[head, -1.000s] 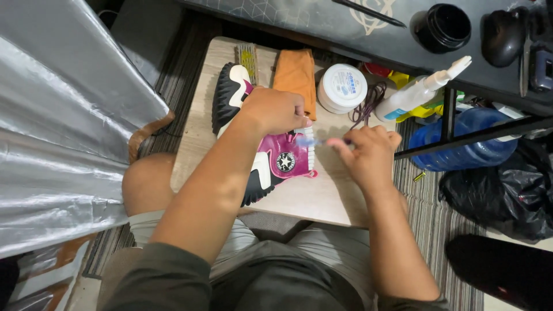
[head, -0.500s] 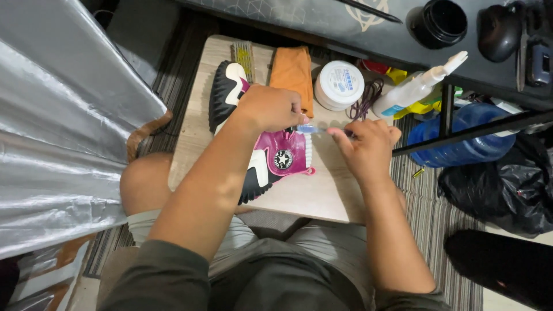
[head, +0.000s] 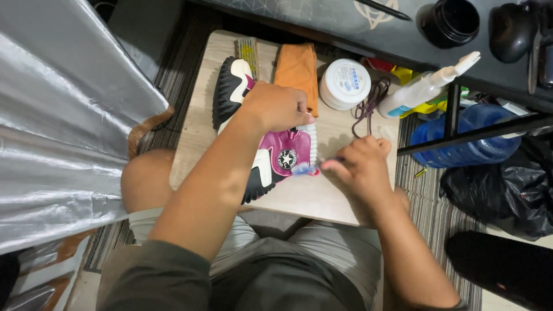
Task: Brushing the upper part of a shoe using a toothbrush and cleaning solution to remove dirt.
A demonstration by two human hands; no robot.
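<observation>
A pink, white and black high-top sneaker (head: pixel 275 154) lies on its side on a small light wooden table (head: pixel 305 193). My left hand (head: pixel 276 106) presses down on the sneaker's upper part and grips it. My right hand (head: pixel 360 167) holds a small brush (head: pixel 304 168) whose blue-white head touches the pink ankle area beside the round star patch. The sneaker's middle is hidden under my left hand.
On the table's far side lie an orange cloth (head: pixel 298 72), a striped brush (head: pixel 249 53), a white round tub (head: pixel 344 83), purple laces (head: pixel 368 103) and a white spray bottle (head: pixel 426 89). A blue water jug (head: pixel 466 135) and black bag (head: pixel 501 184) sit right; silver sheeting (head: pixel 57 115) hangs left.
My right hand has drawn back toward me and lower along the sneaker, bringing the brush head from near the sole down to the ankle patch. My left hand keeps its hold.
</observation>
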